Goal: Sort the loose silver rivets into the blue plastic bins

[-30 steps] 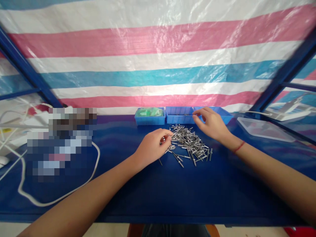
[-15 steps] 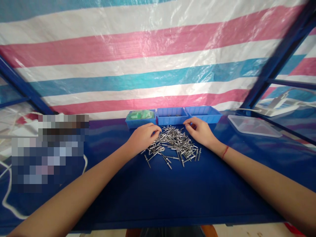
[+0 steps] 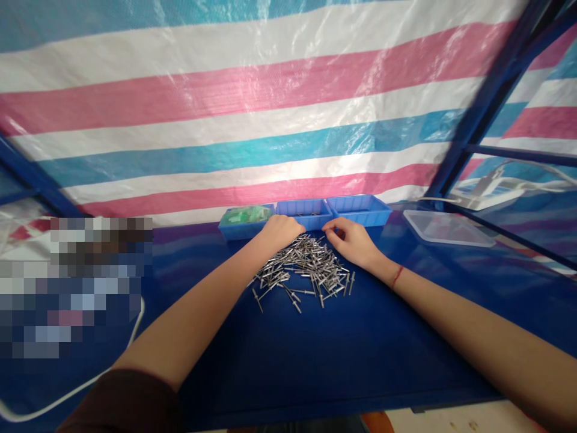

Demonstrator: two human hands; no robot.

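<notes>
A heap of silver blind rivets [image 3: 315, 264] lies loose on the blue table. My left hand [image 3: 280, 231] is over the heap's far left edge, close to the bins, with its back up and fingers curled down. Whatever it may hold is hidden. At the heap's far right edge, my right hand [image 3: 351, 242] has thumb and index finger drawn together. Anything between those fingertips is too small to make out. Just behind the hands is the middle blue bin [image 3: 304, 221], with a few rivets inside.
The left blue bin [image 3: 243, 230] holds green packets. Beside the middle bin is the right blue bin [image 3: 360, 211]. A clear plastic lid [image 3: 448, 228] lies on the right. A white cable [image 3: 76, 392] runs along the left, near a blurred-out area. Striped sheeting [image 3: 252, 114] hangs behind.
My left hand has moved forward toward the middle bin and turned more back-up, hiding its fingers. My right hand keeps nearly the same place by the heap. The camera view has shifted slightly.
</notes>
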